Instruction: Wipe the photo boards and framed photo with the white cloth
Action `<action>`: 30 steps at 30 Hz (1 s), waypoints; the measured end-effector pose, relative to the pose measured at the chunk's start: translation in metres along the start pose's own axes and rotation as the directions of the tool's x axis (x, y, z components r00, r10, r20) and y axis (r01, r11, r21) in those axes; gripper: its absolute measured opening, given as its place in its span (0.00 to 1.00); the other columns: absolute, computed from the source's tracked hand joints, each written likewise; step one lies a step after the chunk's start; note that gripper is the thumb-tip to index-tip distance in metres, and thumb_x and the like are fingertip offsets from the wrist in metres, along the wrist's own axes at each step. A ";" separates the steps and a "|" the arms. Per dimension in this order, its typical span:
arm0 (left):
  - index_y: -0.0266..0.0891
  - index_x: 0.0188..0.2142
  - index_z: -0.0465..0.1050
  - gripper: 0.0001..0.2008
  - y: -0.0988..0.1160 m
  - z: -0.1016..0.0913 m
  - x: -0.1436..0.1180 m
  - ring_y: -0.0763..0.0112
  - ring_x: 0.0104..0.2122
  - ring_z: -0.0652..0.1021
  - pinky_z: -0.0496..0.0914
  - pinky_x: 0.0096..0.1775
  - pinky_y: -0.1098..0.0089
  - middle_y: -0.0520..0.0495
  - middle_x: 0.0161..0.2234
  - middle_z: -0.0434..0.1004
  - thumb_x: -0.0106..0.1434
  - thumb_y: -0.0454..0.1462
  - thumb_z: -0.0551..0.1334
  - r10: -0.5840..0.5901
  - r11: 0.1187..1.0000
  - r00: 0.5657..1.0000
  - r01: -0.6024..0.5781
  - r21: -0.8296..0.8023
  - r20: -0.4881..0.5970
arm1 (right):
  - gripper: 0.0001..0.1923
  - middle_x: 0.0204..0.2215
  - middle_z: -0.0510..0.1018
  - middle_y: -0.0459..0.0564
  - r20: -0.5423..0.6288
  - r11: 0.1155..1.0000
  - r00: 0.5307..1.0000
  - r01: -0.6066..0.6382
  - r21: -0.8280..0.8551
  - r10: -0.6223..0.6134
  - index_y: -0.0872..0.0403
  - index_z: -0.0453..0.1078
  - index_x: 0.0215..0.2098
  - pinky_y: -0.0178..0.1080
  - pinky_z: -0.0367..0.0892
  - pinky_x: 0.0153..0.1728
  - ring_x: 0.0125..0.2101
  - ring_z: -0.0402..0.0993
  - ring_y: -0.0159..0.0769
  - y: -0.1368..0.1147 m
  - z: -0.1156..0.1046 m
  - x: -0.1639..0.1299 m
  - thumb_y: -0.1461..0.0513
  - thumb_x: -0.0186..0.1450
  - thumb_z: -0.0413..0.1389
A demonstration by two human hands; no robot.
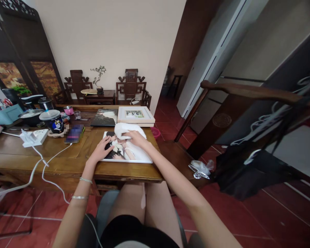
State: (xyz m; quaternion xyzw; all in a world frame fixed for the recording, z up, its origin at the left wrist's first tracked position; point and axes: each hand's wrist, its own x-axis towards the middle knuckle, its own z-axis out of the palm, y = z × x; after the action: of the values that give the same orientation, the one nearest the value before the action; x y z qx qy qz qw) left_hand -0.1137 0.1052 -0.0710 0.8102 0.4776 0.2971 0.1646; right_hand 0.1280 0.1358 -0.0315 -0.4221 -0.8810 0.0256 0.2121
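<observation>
A photo panel or album (136, 152) with a picture of people in black and white clothes lies flat at the table's near edge. My left hand (103, 150) rests on its left side, fingers spread, holding nothing. On the upper part of the picture, my right hand (137, 138) presses a bunched white cloth (124, 129), its fingers bent over the fabric. Just behind lie a dark photo album (104, 117) and a white framed picture (146, 115), side by side.
Left on the wooden table (64, 160) are a phone (74, 133) on a cable, a lidded cup (55, 122), a power strip (38, 137) and a blue box (7, 115). A wooden chair (212, 119) with a bag stands at right.
</observation>
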 end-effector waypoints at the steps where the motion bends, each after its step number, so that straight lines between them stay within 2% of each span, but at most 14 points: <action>1: 0.36 0.59 0.64 0.30 0.000 0.000 0.000 0.57 0.63 0.59 0.53 0.63 0.57 0.38 0.63 0.58 0.63 0.51 0.55 -0.003 1.000 1.000 0.003 -0.001 0.001 | 0.30 0.48 0.78 0.53 -0.004 0.999 1.000 -0.027 -0.019 0.027 0.52 0.73 0.50 0.39 0.66 0.49 0.48 0.73 0.41 0.007 -0.004 -0.008 0.78 0.54 0.49; 4: 0.37 0.59 0.64 0.30 0.000 0.001 -0.001 0.57 0.64 0.59 0.53 0.63 0.56 0.38 0.64 0.58 0.63 0.51 0.54 -0.007 1.000 1.000 0.007 -0.003 -0.008 | 0.33 0.47 0.78 0.56 -0.012 0.993 0.996 -0.086 -0.078 0.085 0.54 0.72 0.51 0.45 0.65 0.51 0.51 0.71 0.45 0.016 -0.012 -0.034 0.80 0.52 0.46; 6: 0.38 0.59 0.64 0.30 -0.001 0.001 -0.001 0.57 0.64 0.58 0.53 0.63 0.56 0.39 0.63 0.58 0.63 0.52 0.54 -0.010 1.000 1.000 0.010 -0.005 -0.016 | 0.33 0.49 0.77 0.58 -0.008 0.990 0.995 -0.097 -0.102 0.097 0.54 0.73 0.50 0.49 0.64 0.52 0.54 0.68 0.47 0.010 -0.015 -0.055 0.80 0.51 0.46; 10: 0.37 0.59 0.65 0.31 -0.001 0.003 -0.001 0.57 0.64 0.59 0.53 0.63 0.57 0.39 0.63 0.59 0.63 0.52 0.55 -0.015 1.000 1.000 0.015 -0.011 -0.021 | 0.34 0.58 0.69 0.56 0.023 0.990 0.998 -0.052 -0.130 0.056 0.52 0.73 0.49 0.57 0.58 0.57 0.59 0.61 0.51 -0.025 -0.015 -0.104 0.80 0.49 0.47; 14: 0.35 0.59 0.64 0.31 0.000 0.003 -0.001 0.58 0.64 0.58 0.52 0.63 0.58 0.37 0.63 0.59 0.64 0.52 0.53 -0.019 1.000 1.000 0.019 -0.014 -0.020 | 0.36 0.59 0.67 0.55 0.046 0.996 0.999 0.006 -0.092 -0.002 0.52 0.73 0.49 0.60 0.54 0.59 0.62 0.56 0.51 -0.052 -0.018 -0.136 0.80 0.47 0.45; 16: 0.36 0.59 0.63 0.31 0.000 0.003 -0.001 0.58 0.64 0.58 0.51 0.63 0.58 0.38 0.63 0.58 0.63 0.52 0.54 -0.018 1.000 1.000 0.018 -0.014 -0.017 | 0.37 0.59 0.68 0.54 0.028 0.999 1.000 0.003 -0.051 -0.002 0.51 0.73 0.48 0.59 0.55 0.59 0.62 0.56 0.49 -0.050 -0.018 -0.135 0.80 0.46 0.45; 18: 0.37 0.59 0.63 0.31 0.000 0.003 -0.001 0.57 0.64 0.58 0.51 0.63 0.57 0.39 0.64 0.57 0.63 0.52 0.55 -0.019 1.000 1.000 0.018 -0.011 -0.010 | 0.37 0.59 0.68 0.53 0.005 1.000 1.000 -0.007 -0.025 0.007 0.50 0.73 0.48 0.59 0.55 0.58 0.62 0.57 0.48 -0.036 -0.018 -0.122 0.80 0.46 0.44; 21: 0.40 0.60 0.63 0.30 0.000 0.001 -0.001 0.56 0.64 0.57 0.52 0.62 0.54 0.40 0.64 0.57 0.63 0.52 0.56 -0.024 1.000 1.000 0.024 -0.006 0.000 | 0.36 0.57 0.70 0.54 -0.006 0.999 0.999 -0.037 -0.037 0.037 0.51 0.73 0.48 0.57 0.58 0.57 0.60 0.60 0.48 -0.006 -0.016 -0.088 0.80 0.47 0.45; 25: 0.39 0.60 0.63 0.30 0.001 0.000 -0.002 0.58 0.64 0.59 0.53 0.63 0.56 0.40 0.64 0.57 0.63 0.51 0.56 -0.025 1.000 1.000 0.025 0.000 0.000 | 0.35 0.50 0.76 0.56 -0.018 0.994 0.996 -0.090 -0.063 0.089 0.54 0.73 0.50 0.51 0.64 0.53 0.58 0.65 0.48 0.025 -0.014 -0.047 0.80 0.49 0.45; 28: 0.38 0.60 0.63 0.30 0.002 0.000 -0.002 0.58 0.64 0.59 0.53 0.63 0.57 0.39 0.63 0.58 0.63 0.51 0.55 -0.031 1.000 0.999 0.031 0.002 -0.011 | 0.35 0.48 0.77 0.57 -0.025 0.993 0.995 -0.098 -0.066 0.097 0.55 0.73 0.50 0.51 0.65 0.51 0.56 0.67 0.49 0.030 -0.013 -0.037 0.80 0.49 0.44; 30: 0.37 0.60 0.63 0.31 0.002 0.001 -0.002 0.58 0.64 0.59 0.53 0.63 0.57 0.38 0.63 0.58 0.63 0.52 0.55 -0.036 0.999 0.999 0.036 0.000 -0.017 | 0.35 0.48 0.78 0.56 -0.015 0.993 0.996 -0.090 -0.071 0.089 0.54 0.73 0.49 0.50 0.65 0.52 0.55 0.68 0.48 0.023 -0.014 -0.045 0.80 0.49 0.44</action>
State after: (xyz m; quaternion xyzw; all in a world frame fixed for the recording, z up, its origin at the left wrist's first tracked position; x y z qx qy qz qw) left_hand -0.1126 0.1026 -0.0710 0.7990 0.4936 0.3008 0.1658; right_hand 0.1751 0.1150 -0.0402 -0.4687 -0.8603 0.0010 0.2004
